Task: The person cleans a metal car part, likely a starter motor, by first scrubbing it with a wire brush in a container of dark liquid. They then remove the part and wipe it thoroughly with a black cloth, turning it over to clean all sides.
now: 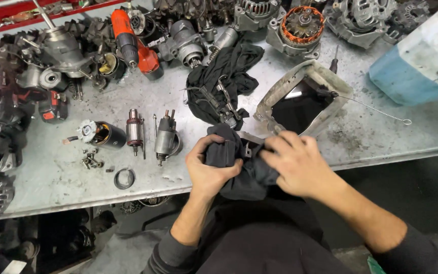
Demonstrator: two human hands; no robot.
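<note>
Item: dark cloth [239, 172], bunched at the near edge of the surface [51, 172], wrapped round a small metal part [248, 147] of which only a grey corner shows.

Left hand [210, 170]: your fingers are curled tight into the cloth from its left side, gripping cloth and part together.

Right hand [296, 165]: laid over the cloth's right side, fingers bent and pressing the fabric against the part.

Step in hand, as judged: wiping or rubbing the part inside the cloth, part held just above the surface edge.

Next move, as judged: it calls for turning the part within the cloth while your left hand keeps a firm hold, since the fabric hides most of it.

Left of the cloth: solenoid [167, 138], armature [135, 131], small motor housing [102, 134], loose screws [91, 160], rubber ring [124, 178].

Beyond the cloth: a second black rag [224, 76] and an open metal casing [302, 96].

Far left of the cloth: orange power drill [133, 43].
</note>
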